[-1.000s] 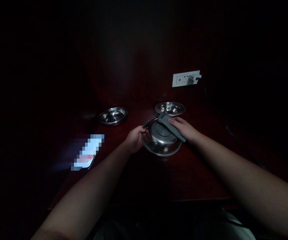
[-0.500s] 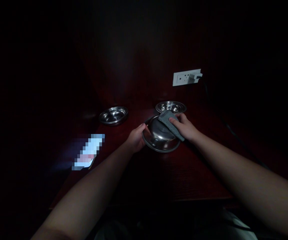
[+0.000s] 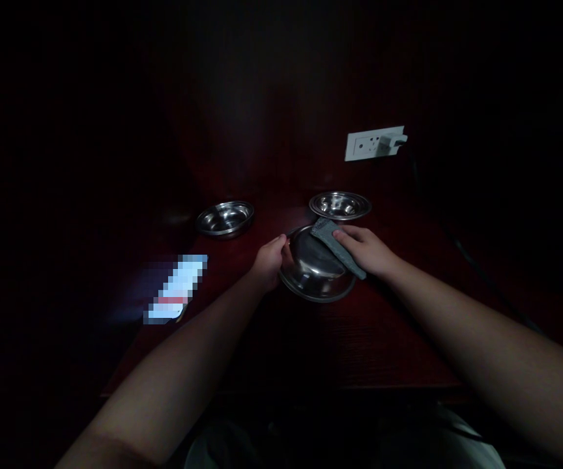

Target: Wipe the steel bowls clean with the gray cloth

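Left grip (image 3: 268, 264): it grasps the bowl by the left edge, with the thumb on the rim.
Right grip (image 3: 367, 249): it grasps the cloth, with the thumb lying on top.
Bowl (image 3: 318, 270): it is between the two grips, above the worktop (image 3: 330, 348), tilted, with its underside visible; I cannot tell if it touches the wood.
Cloth (image 3: 339, 249): grey, it lies across the upper right part of the bowl.
Left bowl (image 3: 225, 219): it stands upright on the worktop, apart from both grips.
Right bowl (image 3: 340, 206): also upright, just beyond the cloth.
Screen (image 3: 178, 286): lit, its content blurred, near the left forearm.
Socket (image 3: 358, 149): on the wall, with a white plug (image 3: 391, 142) inserted.
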Demonstrator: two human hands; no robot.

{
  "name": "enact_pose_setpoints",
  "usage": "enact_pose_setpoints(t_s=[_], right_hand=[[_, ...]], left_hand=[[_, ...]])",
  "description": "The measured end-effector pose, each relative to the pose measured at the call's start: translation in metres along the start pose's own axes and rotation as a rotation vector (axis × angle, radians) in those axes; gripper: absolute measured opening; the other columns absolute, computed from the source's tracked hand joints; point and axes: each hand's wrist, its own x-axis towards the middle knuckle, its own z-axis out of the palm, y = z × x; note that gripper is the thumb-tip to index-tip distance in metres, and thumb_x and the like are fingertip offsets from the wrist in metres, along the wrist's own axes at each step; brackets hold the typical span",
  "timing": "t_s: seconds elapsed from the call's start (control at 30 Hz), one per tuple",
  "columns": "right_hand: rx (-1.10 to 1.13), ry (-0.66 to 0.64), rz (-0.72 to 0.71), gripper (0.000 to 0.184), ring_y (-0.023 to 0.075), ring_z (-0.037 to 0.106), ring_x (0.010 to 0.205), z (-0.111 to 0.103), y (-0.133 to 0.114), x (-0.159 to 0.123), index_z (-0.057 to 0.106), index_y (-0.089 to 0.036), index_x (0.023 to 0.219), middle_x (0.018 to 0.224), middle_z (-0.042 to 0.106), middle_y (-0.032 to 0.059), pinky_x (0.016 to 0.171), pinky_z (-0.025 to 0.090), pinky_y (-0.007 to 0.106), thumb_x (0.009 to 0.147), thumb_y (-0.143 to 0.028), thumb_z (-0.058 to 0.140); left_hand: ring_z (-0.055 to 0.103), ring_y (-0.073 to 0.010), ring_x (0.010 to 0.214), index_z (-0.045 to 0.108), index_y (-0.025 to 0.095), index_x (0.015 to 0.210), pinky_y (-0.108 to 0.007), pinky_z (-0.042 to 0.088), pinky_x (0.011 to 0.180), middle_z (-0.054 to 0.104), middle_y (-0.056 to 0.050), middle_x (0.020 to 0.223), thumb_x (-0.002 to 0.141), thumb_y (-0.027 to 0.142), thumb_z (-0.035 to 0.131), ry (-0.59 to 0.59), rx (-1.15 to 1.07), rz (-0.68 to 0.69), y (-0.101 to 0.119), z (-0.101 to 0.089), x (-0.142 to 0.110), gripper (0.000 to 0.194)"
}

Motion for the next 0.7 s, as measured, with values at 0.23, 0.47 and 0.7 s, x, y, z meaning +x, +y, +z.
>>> enact_pose_setpoints(t_s=[0.23,0.47,0.7], right_hand=[[0.124,-0.092,0.062,0.038,0.026,0.065,0.092,-0.001,-0.004,-0.002,0.068,-0.019,0.107,0.097,0.073,0.0053,0.086,0.05,0.042,0.085,-0.046,0.051],[0.038,-0.174,-0.108,0.036,0.0262,0.063,0.096,-0.004,-0.013,-0.006,0.064,-0.02,0.113,0.104,0.07,0.0047,0.088,0.048,0.044,0.085,-0.04,0.052],[0.025,-0.192,-0.143,0.037,0.0254,0.062,0.098,-0.005,-0.01,-0.003,0.062,-0.02,0.113,0.108,0.068,0.0049,0.09,0.047,0.042,0.083,-0.04,0.055]], left_hand=[[0.056,-0.0142,0.054,0.061,0.015,0.07,-0.029,0.044,0.063,0.061,-0.003,0.06,0.079,0.028,0.06,-0.05,0.023,-0.034,-0.001,-0.001,-0.001,0.016],[0.058,-0.0154,0.057,0.062,0.014,0.066,-0.029,0.044,0.064,0.064,-0.003,0.062,0.075,0.023,0.06,-0.055,0.08,-0.027,0.003,0.002,-0.007,0.013],[0.057,-0.0167,0.056,0.062,0.015,0.062,-0.032,0.044,0.065,0.064,-0.004,0.061,0.072,0.023,0.055,-0.102,0.098,-0.07,0.004,0.003,-0.006,0.015]])
